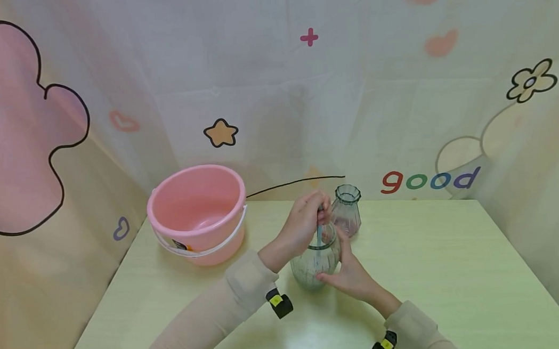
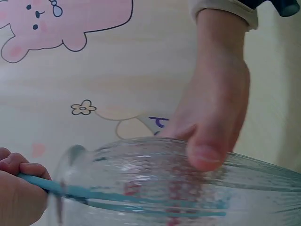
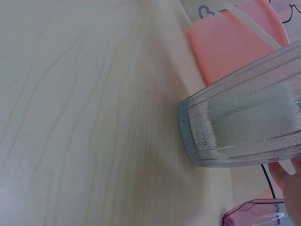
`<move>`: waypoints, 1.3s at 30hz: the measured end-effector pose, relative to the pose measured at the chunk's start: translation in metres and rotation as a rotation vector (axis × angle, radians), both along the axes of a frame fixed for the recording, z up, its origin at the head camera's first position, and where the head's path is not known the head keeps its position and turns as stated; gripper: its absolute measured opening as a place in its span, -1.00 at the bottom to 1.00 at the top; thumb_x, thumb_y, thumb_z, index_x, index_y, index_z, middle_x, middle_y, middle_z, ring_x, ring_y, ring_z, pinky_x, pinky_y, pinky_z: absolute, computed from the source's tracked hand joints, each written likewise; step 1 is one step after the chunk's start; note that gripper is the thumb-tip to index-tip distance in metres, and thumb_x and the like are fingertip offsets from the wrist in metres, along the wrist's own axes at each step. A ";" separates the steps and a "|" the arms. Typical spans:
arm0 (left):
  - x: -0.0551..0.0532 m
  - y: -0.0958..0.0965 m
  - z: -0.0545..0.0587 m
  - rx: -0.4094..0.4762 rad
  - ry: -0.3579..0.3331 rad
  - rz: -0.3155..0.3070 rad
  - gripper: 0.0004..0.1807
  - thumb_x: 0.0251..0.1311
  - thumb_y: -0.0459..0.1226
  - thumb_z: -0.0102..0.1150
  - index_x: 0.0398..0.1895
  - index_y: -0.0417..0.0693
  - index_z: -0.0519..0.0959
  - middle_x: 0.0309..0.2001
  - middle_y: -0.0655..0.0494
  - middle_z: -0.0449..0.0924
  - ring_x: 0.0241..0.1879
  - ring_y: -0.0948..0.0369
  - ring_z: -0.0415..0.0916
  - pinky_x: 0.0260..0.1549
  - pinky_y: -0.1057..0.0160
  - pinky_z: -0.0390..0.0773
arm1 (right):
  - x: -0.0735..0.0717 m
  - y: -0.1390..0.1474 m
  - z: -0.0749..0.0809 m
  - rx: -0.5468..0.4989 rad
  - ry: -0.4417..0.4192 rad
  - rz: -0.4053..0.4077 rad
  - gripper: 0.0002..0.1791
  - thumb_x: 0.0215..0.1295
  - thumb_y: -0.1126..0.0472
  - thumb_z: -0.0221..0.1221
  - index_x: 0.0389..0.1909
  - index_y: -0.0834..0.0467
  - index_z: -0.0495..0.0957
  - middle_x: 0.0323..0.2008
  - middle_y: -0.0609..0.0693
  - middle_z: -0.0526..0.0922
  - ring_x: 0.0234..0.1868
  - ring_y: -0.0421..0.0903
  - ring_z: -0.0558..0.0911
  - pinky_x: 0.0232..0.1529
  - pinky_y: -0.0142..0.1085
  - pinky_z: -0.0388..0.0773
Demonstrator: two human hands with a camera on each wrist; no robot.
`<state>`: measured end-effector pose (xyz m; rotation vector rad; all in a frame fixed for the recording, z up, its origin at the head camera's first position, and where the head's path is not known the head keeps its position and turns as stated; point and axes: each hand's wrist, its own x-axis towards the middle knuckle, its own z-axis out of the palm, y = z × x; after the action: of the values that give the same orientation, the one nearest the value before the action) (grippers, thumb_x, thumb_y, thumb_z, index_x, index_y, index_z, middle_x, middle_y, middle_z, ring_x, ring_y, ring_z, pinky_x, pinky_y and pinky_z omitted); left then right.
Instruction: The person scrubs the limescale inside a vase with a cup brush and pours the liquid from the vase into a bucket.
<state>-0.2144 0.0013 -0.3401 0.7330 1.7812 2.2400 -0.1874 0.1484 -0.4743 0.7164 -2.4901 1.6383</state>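
A ribbed clear glass vase (image 1: 309,266) is at the middle of the table, with its mouth up. My left hand (image 1: 306,215) is above the rim and grips the top of a thin blue stick (image 2: 33,180). The stick runs down through the mouth, and its lower part shows through the glass in the left wrist view. On the vase's right side my right hand (image 1: 355,276) holds the body, thumb in front and fingers around the far side. In the right wrist view the vase's thick base (image 3: 188,134) shows, with part of the right hand (image 3: 290,190) at the edge.
A pink bucket (image 1: 199,246) with a white handle stands at the back left. Just behind the vase, to the right, is a second, faceted glass vase (image 1: 346,213), pinkish low down. A printed curtain (image 1: 265,106) hangs behind the pale wooden table (image 1: 438,261).
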 end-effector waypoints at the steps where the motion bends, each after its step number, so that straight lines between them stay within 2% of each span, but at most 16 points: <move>1: 0.001 -0.001 0.003 0.007 0.004 0.000 -0.71 0.32 -0.29 -0.38 -0.59 -0.13 0.18 -0.60 0.12 0.09 -0.57 0.22 0.07 -0.44 0.25 0.15 | 0.002 -0.001 0.003 -0.007 -0.001 0.003 0.18 -0.07 0.31 0.38 0.38 -0.05 -0.29 0.36 0.26 -0.02 0.31 0.22 0.17 0.16 0.24 0.15; 7: 0.005 -0.003 0.029 0.095 0.027 -0.020 -0.71 0.31 -0.30 -0.37 -0.60 -0.13 0.16 -0.61 0.13 0.07 -0.58 0.24 0.05 -0.48 0.31 0.12 | 0.014 -0.007 0.026 -0.033 -0.024 0.018 0.14 -0.08 0.38 0.35 0.37 0.10 -0.27 0.32 0.31 0.03 0.28 0.26 0.20 0.17 0.21 0.16; 15: 0.011 -0.005 0.060 0.180 0.076 -0.068 -0.72 0.29 -0.35 -0.37 -0.62 -0.13 0.16 -0.64 0.14 0.05 -0.61 0.24 0.04 -0.50 0.33 0.12 | 0.015 -0.009 0.029 -0.044 -0.032 0.012 0.13 -0.10 0.43 0.34 0.36 0.12 -0.26 0.28 0.30 0.06 0.23 0.23 0.28 0.10 0.15 0.28; 19: 0.012 -0.005 0.069 0.180 0.093 -0.071 -0.72 0.30 -0.37 -0.38 -0.62 -0.14 0.16 -0.63 0.14 0.05 -0.61 0.24 0.03 -0.50 0.33 0.12 | 0.015 -0.010 0.028 -0.050 -0.032 0.005 0.13 -0.11 0.44 0.35 0.35 0.14 -0.25 0.27 0.29 0.10 0.22 0.21 0.30 0.09 0.13 0.30; 22: 0.012 -0.005 0.069 0.179 0.104 -0.072 -0.71 0.31 -0.37 -0.39 -0.61 -0.15 0.16 -0.63 0.13 0.05 -0.62 0.24 0.03 -0.51 0.32 0.13 | 0.013 -0.010 0.025 -0.043 -0.003 -0.001 0.13 -0.12 0.43 0.36 0.34 0.18 -0.25 0.26 0.30 0.10 0.20 0.22 0.31 0.06 0.14 0.32; 26: 0.012 -0.004 0.066 0.179 0.110 -0.067 -0.71 0.31 -0.38 -0.39 -0.61 -0.14 0.16 -0.64 0.13 0.06 -0.62 0.24 0.03 -0.51 0.31 0.12 | 0.006 -0.007 0.009 -0.043 0.012 -0.030 0.17 -0.14 0.39 0.39 0.36 0.07 -0.24 0.29 0.23 0.09 0.22 0.17 0.29 0.07 0.14 0.31; 29: 0.011 -0.004 0.062 0.174 0.102 -0.061 -0.71 0.32 -0.37 -0.39 -0.60 -0.14 0.16 -0.64 0.13 0.06 -0.62 0.24 0.03 -0.51 0.30 0.12 | 0.001 -0.006 -0.002 -0.052 -0.007 -0.060 0.20 -0.16 0.34 0.42 0.36 -0.08 -0.24 0.31 0.14 0.09 0.24 0.10 0.27 0.09 0.13 0.29; 36: 0.008 -0.003 0.052 0.169 0.087 -0.038 -0.72 0.31 -0.35 -0.37 -0.60 -0.13 0.16 -0.64 0.14 0.06 -0.63 0.24 0.04 -0.52 0.31 0.11 | 0.003 -0.007 -0.004 -0.064 -0.003 -0.086 0.22 -0.18 0.28 0.44 0.37 -0.13 -0.23 0.32 0.14 0.10 0.28 0.12 0.23 0.13 0.16 0.25; 39: 0.007 -0.002 0.044 0.128 0.064 -0.028 -0.72 0.31 -0.34 -0.35 -0.60 -0.12 0.16 -0.63 0.14 0.06 -0.62 0.24 0.05 -0.51 0.31 0.12 | 0.004 -0.008 -0.005 -0.059 0.011 -0.101 0.22 -0.19 0.28 0.45 0.37 -0.09 -0.22 0.32 0.15 0.09 0.29 0.12 0.20 0.15 0.16 0.22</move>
<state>-0.2070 -0.0003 -0.2960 0.8579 1.6551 2.3551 -0.1832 0.1402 -0.4791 0.5816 -2.4164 1.6597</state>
